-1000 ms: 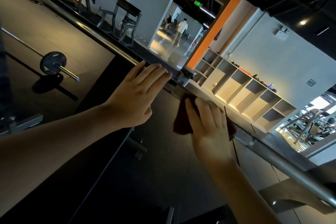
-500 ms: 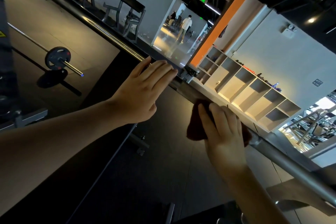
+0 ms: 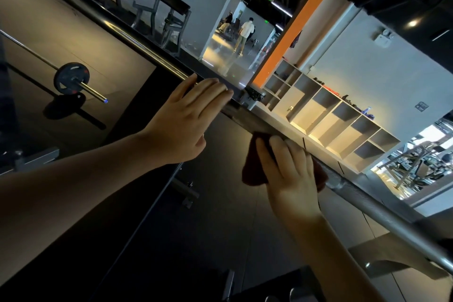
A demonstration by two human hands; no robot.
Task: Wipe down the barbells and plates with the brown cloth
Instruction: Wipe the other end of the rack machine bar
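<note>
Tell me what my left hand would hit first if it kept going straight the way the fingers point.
Likely the barbell itself: the left hand already has its fingertips at the bar, pointing up and right. Past the bar, the open cubby shelves lie roughly in that direction, though depth is unclear.

Two bare forearms in frame, no sleeves visible up to the frame edge. No watch, bands or rings seen. No gloves. Left hand [image 3: 181, 125]: four fingers and thumb all visible, knuckles faintly ridged behind the fingers. Right hand [image 3: 291, 179]: back of hand showing, short trimmed nails at the fingertips, tendon lines running back toward the wrist. Lighting dim, fine detail unclear.
</note>
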